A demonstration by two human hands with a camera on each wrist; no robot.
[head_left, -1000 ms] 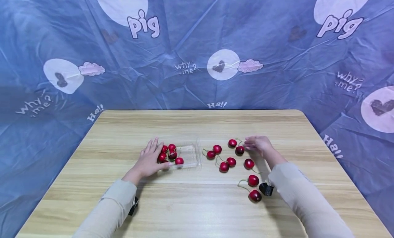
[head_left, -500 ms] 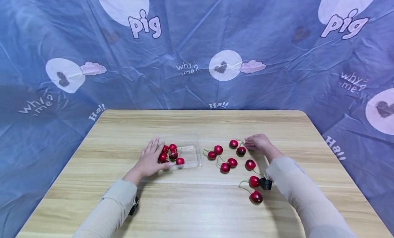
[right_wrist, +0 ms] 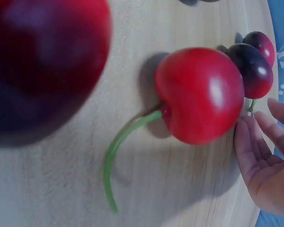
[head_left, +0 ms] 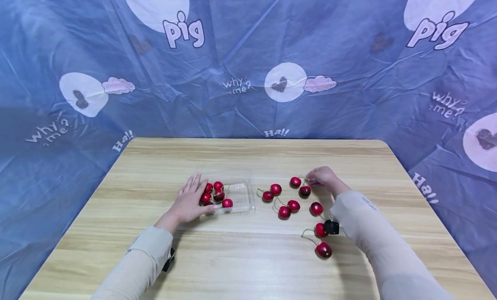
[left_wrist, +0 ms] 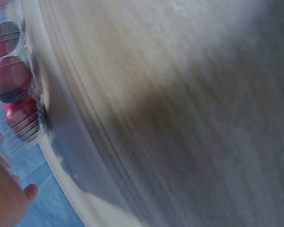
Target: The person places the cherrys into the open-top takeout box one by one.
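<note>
In the head view my left hand (head_left: 188, 204) rests with spread fingers on the left side of a clear plastic container (head_left: 242, 208). Several red cherries (head_left: 218, 187) lie inside it, some partly behind the fingers. My right hand (head_left: 325, 179) is at the far side of the loose cherries, its fingertips at the stem of a pair of cherries (head_left: 304, 192). In the right wrist view, the thumb and fingers of that hand (right_wrist: 272, 175) close round the end of the green stem (right_wrist: 251, 106). Both cherries of the pair sit on the table.
More stemmed cherries lie between the container and my right arm: one pair (head_left: 276, 189), another pair (head_left: 284, 212), a single cherry (head_left: 316, 208) and a nearer pair (head_left: 323, 250). The wooden table (head_left: 233, 265) ends at a blue printed cloth (head_left: 240, 114).
My right hand has shifted slightly left and away, its fingertips coming to the pair's stem. My left hand stays on the container. The view has drifted a little.
</note>
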